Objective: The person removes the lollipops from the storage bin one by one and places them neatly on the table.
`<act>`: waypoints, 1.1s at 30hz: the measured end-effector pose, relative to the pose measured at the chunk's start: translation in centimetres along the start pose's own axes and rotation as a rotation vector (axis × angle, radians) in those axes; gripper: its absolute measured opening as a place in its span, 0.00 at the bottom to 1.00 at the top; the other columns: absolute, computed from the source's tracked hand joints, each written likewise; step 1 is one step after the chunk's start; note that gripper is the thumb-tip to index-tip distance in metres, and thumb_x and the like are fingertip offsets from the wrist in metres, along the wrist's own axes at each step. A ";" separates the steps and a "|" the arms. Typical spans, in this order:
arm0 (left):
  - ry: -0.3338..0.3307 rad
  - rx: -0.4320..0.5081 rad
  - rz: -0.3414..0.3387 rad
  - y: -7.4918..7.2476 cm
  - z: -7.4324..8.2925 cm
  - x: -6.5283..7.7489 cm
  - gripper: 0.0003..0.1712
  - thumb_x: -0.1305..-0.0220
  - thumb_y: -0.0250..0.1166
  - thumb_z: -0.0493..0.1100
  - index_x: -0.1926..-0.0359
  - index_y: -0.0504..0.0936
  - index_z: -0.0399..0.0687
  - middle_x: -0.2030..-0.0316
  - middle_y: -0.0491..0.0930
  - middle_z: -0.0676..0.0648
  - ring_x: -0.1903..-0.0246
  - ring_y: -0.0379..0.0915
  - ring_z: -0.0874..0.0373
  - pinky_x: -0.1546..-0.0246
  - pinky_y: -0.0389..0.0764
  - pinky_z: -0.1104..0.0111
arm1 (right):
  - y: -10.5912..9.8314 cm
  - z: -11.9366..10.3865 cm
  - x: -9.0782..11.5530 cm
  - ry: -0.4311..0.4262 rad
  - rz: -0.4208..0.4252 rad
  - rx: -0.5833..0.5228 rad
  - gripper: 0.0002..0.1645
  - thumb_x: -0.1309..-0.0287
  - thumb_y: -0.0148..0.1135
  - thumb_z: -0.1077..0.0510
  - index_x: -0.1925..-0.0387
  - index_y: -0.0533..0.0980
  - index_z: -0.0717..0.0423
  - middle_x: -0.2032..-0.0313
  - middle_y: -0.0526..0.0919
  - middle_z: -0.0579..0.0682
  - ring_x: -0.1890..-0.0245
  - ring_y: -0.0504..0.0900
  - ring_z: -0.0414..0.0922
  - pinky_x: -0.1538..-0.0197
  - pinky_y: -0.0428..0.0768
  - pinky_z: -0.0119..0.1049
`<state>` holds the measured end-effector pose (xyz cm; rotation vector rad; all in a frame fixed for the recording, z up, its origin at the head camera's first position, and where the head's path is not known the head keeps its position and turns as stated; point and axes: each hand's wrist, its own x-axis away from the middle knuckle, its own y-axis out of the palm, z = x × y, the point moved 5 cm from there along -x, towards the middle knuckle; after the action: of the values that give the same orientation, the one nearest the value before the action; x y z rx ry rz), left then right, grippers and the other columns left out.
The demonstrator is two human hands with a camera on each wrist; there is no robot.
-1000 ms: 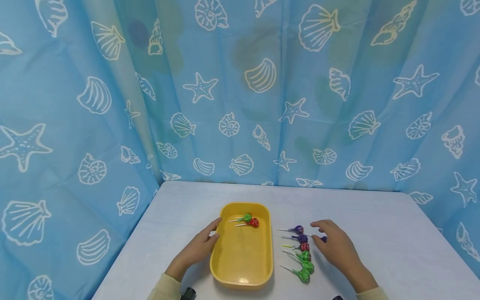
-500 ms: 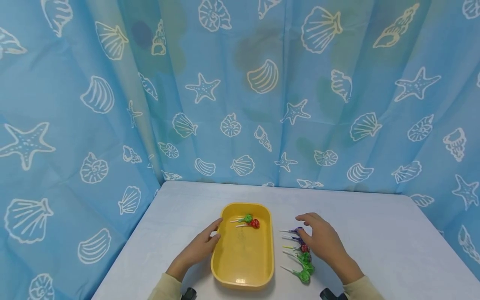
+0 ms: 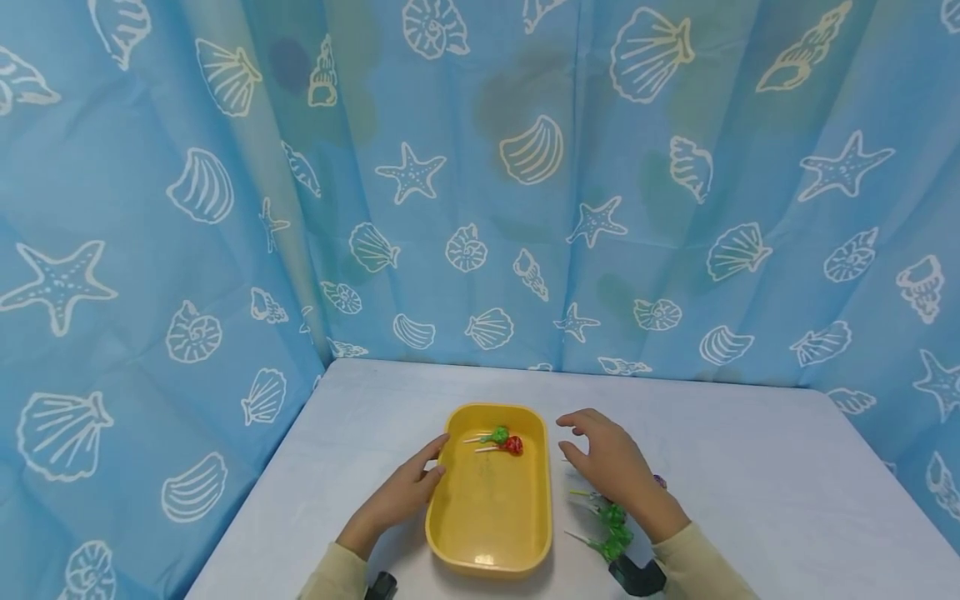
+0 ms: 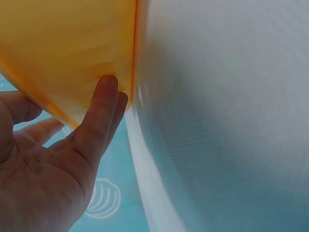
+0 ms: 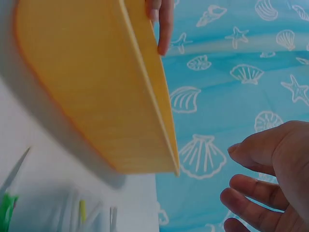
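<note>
A yellow tray (image 3: pixel 487 508) holds a green lollipop (image 3: pixel 499 434) and a red lollipop (image 3: pixel 514 446) near its far end. My left hand (image 3: pixel 397 502) rests at the tray's left side; in the left wrist view its extended fingers (image 4: pixel 99 113) touch the outer wall. Just right of the tray hovers my right hand (image 3: pixel 615 458), thumb and fingers apart with nothing between them, as the right wrist view shows. Below it lie green lollipops (image 3: pixel 617 542) in a column, sticks to the left. My right hand and wrist hide several others. A purple lollipop (image 3: pixel 660 481) peeks out beside the wrist.
All this stands on a white-covered table (image 3: pixel 757 467). A blue curtain (image 3: pixel 465 208) with shell and starfish prints hangs behind and along the left. Black wrist-worn devices show at the wrists, the right one (image 3: pixel 637 575) close to the nearest green lollipop.
My right hand has moved left and slightly away from me, from beside the purple lollipops to near the tray's right rim. My left hand has stayed at the tray.
</note>
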<state>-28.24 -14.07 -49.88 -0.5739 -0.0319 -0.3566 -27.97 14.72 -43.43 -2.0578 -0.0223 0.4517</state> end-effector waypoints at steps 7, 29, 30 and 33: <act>-0.011 0.001 0.002 0.1 -0.3 -0.2 0.32 0.20 0.51 0.43 0.21 0.57 0.48 0.29 0.64 0.35 0.40 0.74 0.40 0.45 0.82 0.49 | 0.7 -1.4 -0.8 -0.020 -0.021 -0.018 0.19 0.40 0.72 0.57 0.47 0.82 0.54 0.49 0.84 0.51 0.53 0.83 0.50 0.49 0.86 0.48; 0.004 -0.010 0.001 0.0 -0.2 -0.1 0.31 0.20 0.51 0.44 0.21 0.57 0.49 0.29 0.64 0.35 0.39 0.73 0.39 0.43 0.80 0.47 | 4.2 -3.9 -3.8 0.060 -0.220 -0.046 0.20 0.40 0.72 0.56 0.47 0.82 0.57 0.49 0.83 0.53 0.52 0.83 0.50 0.45 0.84 0.47; 0.004 -0.009 0.000 0.0 -0.2 -0.1 0.31 0.20 0.51 0.44 0.21 0.57 0.49 0.29 0.64 0.35 0.39 0.73 0.39 0.43 0.80 0.47 | 4.3 -3.9 -3.9 0.056 -0.225 -0.047 0.20 0.40 0.72 0.57 0.47 0.82 0.58 0.49 0.83 0.54 0.52 0.83 0.50 0.45 0.84 0.48; 0.005 0.001 -0.004 0.0 -0.3 -0.1 0.31 0.20 0.51 0.44 0.21 0.57 0.49 0.29 0.64 0.36 0.39 0.73 0.39 0.43 0.80 0.47 | 4.8 -4.0 -4.4 0.050 -0.247 -0.061 0.19 0.39 0.71 0.57 0.47 0.83 0.59 0.50 0.84 0.55 0.53 0.83 0.50 0.45 0.84 0.48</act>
<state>-28.33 -14.21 -50.09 -0.5721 -0.0288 -0.3613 -31.55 8.07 -44.38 -2.0917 -0.2599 0.2493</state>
